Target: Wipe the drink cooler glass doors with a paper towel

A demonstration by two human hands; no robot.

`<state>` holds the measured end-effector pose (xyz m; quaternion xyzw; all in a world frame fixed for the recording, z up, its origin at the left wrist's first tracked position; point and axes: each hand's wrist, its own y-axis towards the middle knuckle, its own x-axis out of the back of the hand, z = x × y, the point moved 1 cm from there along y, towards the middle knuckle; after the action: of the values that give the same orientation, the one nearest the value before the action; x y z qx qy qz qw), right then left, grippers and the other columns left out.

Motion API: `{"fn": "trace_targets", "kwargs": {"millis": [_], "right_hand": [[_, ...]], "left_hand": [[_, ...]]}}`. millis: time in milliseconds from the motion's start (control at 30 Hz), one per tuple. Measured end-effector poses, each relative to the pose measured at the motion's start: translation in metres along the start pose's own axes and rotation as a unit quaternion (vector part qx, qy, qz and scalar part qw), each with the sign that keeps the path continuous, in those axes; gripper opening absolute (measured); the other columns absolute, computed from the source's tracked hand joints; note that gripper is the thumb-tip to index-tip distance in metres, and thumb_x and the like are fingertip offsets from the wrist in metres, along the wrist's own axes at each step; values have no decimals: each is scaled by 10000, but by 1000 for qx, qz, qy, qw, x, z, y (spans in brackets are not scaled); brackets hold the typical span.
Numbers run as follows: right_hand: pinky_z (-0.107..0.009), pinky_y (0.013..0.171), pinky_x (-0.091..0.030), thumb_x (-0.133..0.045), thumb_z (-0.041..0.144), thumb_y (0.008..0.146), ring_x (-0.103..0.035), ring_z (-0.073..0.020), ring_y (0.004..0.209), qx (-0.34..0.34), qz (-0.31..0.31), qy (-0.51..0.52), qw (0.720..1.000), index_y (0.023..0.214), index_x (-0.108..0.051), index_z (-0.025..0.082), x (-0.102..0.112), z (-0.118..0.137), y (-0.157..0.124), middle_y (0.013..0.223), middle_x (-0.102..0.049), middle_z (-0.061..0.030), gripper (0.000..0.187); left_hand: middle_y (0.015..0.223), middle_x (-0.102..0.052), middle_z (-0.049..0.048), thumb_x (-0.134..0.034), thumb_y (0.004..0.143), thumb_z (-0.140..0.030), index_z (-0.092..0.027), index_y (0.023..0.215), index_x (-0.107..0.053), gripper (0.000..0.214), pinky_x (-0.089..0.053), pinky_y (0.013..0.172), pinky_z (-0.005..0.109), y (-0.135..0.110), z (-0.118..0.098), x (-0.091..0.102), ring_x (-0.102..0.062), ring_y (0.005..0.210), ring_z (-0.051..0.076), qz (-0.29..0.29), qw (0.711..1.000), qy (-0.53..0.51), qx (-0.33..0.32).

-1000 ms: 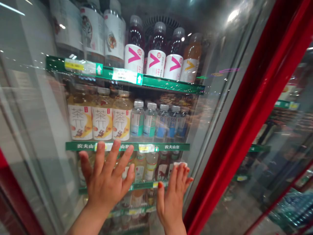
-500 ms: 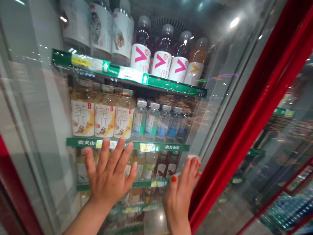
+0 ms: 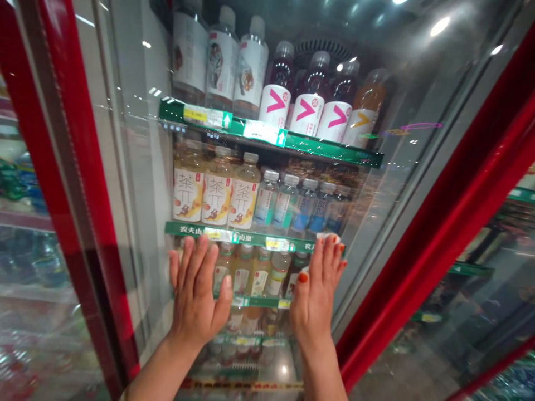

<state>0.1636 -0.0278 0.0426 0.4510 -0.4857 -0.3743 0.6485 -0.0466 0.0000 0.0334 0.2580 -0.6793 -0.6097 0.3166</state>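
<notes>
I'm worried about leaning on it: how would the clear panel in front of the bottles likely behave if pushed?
The clear panel would probably feel stiff: it looks flat, with a red frame beside it. It is likely smooth and rather slippery, since bright light reflections show across it. Whether it would swing, I cannot tell.

Orange-red nails [image 3: 303,277] on the right hand [image 3: 313,309]; white cloth or tissue [image 3: 322,236]; red door frame [image 3: 437,239]; green shelf strips [image 3: 334,150]; white bottle labels [image 3: 308,114] bearing magenta Vs.

Glass [image 3: 409,72] bars the bottles [image 3: 216,192] — free gap between left hand [image 3: 196,301] and right hand [image 3: 314,303].
</notes>
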Motion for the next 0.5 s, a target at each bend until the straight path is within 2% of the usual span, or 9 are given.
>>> {"fn": "trace_targets", "kwargs": {"millis": [33, 100, 167, 233, 267, 333, 433, 500], "right_hand": [[-712, 1373, -174, -290, 279, 1136, -21, -314, 1762, 0, -5, 1, 1000, 1799, -18, 237, -2, 8, 10, 1894, -57, -109, 718], [-666, 1392, -170, -323, 297, 1129, -31, -297, 1762, 53, 10, -3, 999, 1797, -14, 219, -11, 33, 22, 1890, -115, -100, 740], [-546, 1424, -133, -379, 331, 1114, -53, -245, 1760, 144, 45, -7, 989, 1796, -60, 194, -22, 57, 19, 1865, -247, -65, 765], [-453, 1433, -70, -424, 347, 1098, -56, -200, 1757, 201, 65, -9, 977, 1794, -110, 182, -28, 69, 5, 1828, -351, -32, 781], [-438, 1433, -46, -441, 336, 1094, -51, -191, 1757, 200, 64, -12, 978, 1793, -120, 181, -29, 69, -1, 1820, -366, -30, 785], [-469, 1434, -41, -457, 283, 1092, -37, -209, 1758, 149, 44, -24, 988, 1795, -101, 176, -27, 62, -5, 1839, -313, -59, 795], [-575, 1427, -78, -433, 252, 1104, -17, -283, 1759, 74, 5, -31, 997, 1795, -49, 159, -25, 60, 14, 1872, -162, -107, 797], [-584, 1430, -54, -428, 290, 1115, -25, -285, 1759, 98, 6, -20, 995, 1794, -50, 161, -30, 73, 29, 1868, -182, -90, 787]], "left_hand": [[1866, -191, 16, -597, 1005, -138, -282, 1777, -196, 882, -25, 1450, 496, -4, 5, 4, -119, 1752, 232, -7, 1000, 16, 23], [1867, -191, 19, -583, 1024, -155, -300, 1776, -212, 850, -8, 1446, 499, -11, 16, 8, -96, 1755, 241, -13, 997, 43, 59], [1870, -168, 42, -571, 1040, -180, -279, 1779, -201, 832, -5, 1443, 499, -16, 27, 6, -77, 1757, 248, -11, 996, 63, 69], [1868, -144, 65, -578, 1044, -212, -248, 1781, -183, 837, -1, 1440, 515, -20, 37, 0, -64, 1757, 256, -11, 995, 84, 53], [1864, -142, 74, -585, 1043, -230, -235, 1781, -181, 842, -6, 1439, 525, -22, 40, -2, -67, 1756, 261, -14, 995, 93, 40], [1856, -161, 88, -593, 1041, -260, -219, 1778, -192, 840, -28, 1438, 546, -25, 44, -7, -83, 1755, 270, -22, 994, 103, 23], [1853, -186, 104, -535, 1069, -294, -185, 1775, -194, 792, -36, 1439, 538, -28, 46, -8, -103, 1754, 265, -29, 996, 86, 14], [1861, -171, 113, -462, 1102, -328, -159, 1775, -173, 752, -48, 1438, 527, -30, 47, -6, -113, 1753, 261, -46, 997, 55, 3]]}}
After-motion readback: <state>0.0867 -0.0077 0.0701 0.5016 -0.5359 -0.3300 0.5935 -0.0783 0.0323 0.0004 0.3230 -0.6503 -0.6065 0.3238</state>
